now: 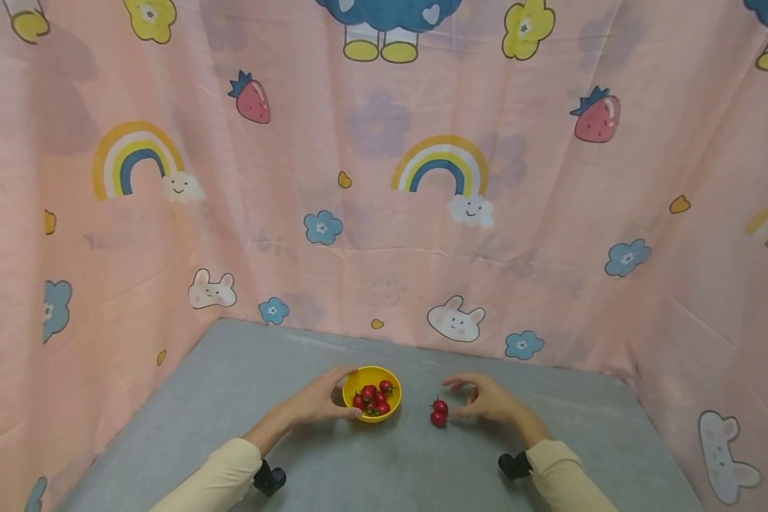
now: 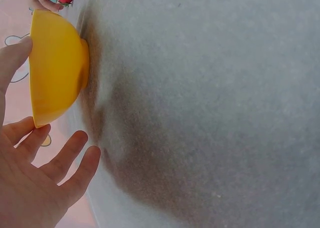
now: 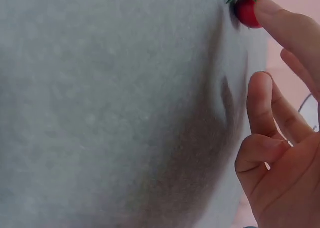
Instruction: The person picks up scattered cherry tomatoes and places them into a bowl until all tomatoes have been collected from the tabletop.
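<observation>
A yellow bowl [image 1: 380,419] holds several red cherry tomatoes [image 1: 368,392] with green stems. My left hand [image 1: 316,400] grips the bowl's left side, its thumb and fingertips on the rim in the left wrist view; two fingers stand free below. To the right of the bowl, two more cherry tomatoes [image 1: 438,419] lie close together on the table. My right hand [image 1: 496,404] is just right of that pair, fingers bent and spread apart from the thumb. In the right wrist view, the thumb tip overlaps one tomato [image 3: 246,12]; whether it touches cannot be told.
Both hands work over a grey tabletop [image 1: 358,473]. A pink printed curtain [image 1: 371,270] hangs behind the table and along both sides. Black straps with small mounts [image 1: 270,478] sit at both wrists, beside cream sleeves [image 1: 214,478].
</observation>
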Available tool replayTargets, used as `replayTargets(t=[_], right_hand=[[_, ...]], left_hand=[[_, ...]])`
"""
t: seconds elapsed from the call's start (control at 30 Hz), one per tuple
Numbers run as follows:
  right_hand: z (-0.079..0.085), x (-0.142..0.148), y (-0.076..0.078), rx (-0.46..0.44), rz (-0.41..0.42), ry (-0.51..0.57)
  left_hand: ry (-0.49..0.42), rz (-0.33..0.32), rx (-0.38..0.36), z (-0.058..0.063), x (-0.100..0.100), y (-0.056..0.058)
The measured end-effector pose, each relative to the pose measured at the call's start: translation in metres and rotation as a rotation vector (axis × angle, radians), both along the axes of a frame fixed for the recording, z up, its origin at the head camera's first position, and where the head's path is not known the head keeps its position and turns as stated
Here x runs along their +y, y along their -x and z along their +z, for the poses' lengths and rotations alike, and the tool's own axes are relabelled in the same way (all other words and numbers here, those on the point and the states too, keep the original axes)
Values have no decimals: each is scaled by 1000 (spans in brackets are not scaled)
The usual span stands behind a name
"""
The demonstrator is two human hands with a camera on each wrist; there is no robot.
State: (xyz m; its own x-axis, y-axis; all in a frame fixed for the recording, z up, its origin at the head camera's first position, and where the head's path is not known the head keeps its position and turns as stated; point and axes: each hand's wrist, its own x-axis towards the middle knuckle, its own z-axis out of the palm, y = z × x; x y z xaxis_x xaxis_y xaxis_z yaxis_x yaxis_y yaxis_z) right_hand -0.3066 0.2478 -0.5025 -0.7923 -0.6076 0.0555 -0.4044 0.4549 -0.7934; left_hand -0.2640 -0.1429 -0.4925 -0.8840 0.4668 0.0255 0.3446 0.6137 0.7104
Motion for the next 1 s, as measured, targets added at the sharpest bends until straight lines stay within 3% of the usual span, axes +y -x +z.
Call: replayTargets(t=[0.33,0.67,1.0], right_hand=[[2,-11,6,-52,54,-94],[2,-19,9,-1,127,-95],[0,-18,8,-6,100,-84]], left_hand=[[10,12,-8,-1,1,1],[4,20,-15,-1,0,1],[5,10,7,-1,1,1]])
